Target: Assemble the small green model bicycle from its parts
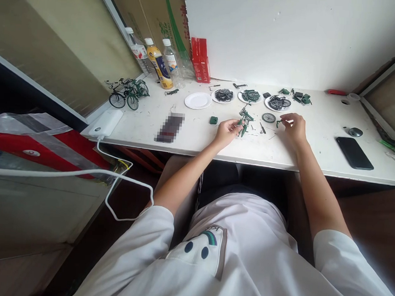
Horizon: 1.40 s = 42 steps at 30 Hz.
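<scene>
My left hand [226, 131] rests on the white table [198, 136] with its fingers closed on a small green model bicycle frame [245, 120] that stands partly upright. My right hand [295, 127] lies a little to the right and pinches a small green part [279, 122] at its fingertips. A loose black wheel [268, 117] lies flat between the two hands. A small tool [262, 127] and tiny bits lie beside the frame. A green block [214, 120] sits to the left of my left hand.
Three plates of parts [250, 96] and an empty white plate [197, 100] stand behind the hands. Two finished model bicycles [126, 94], bottles [158, 65] and a red box [200, 60] are at the back left. A black phone [354, 152], a mouse [355, 131] and a white power bank [105, 123] lie on the table.
</scene>
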### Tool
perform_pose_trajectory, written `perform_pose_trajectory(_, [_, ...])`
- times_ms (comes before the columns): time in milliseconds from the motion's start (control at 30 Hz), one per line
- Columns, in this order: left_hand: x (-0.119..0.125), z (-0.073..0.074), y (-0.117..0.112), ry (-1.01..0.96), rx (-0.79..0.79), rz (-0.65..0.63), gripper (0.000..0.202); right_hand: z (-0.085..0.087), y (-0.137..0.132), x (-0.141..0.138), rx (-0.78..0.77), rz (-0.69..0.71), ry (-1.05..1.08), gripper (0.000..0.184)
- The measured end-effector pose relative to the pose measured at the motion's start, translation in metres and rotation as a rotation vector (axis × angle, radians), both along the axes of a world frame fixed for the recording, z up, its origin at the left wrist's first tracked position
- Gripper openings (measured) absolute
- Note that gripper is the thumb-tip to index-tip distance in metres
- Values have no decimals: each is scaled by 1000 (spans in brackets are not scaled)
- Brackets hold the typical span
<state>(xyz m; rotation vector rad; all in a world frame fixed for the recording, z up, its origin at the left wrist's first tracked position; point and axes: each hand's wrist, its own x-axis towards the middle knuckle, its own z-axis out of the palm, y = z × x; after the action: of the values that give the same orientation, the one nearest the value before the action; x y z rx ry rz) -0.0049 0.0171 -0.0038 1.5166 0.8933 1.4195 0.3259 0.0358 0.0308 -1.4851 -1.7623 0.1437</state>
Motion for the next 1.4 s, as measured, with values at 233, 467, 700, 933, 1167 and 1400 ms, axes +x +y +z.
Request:
perform_pose_trajectory(233, [0, 2, -2, 7, -14, 1, 52, 15, -15, -29, 115, 73, -2, 28])
perform_pose_trajectory(467, [-1, 1, -2, 12, 20, 32, 53, 23, -40, -83, 219, 239, 64, 28])
perform_pose_trajectory(700, [-3, -4, 3, 44, 46, 123, 44, 10, -48, -108, 192, 314, -60, 36])
perform_pose_trajectory(933, [-2, -1, 0, 44, 50, 221, 43, 0, -48, -103, 139, 319, -48, 44])
perform_pose_trajectory(1167, [-3, 0, 0, 56, 78, 234, 40, 3, -50, -107, 257, 319, -6, 55])
perform_pose_trajectory(1400, [-4, 6, -5, 31, 72, 246, 45, 2, -57, -113, 269, 314, -55, 54])
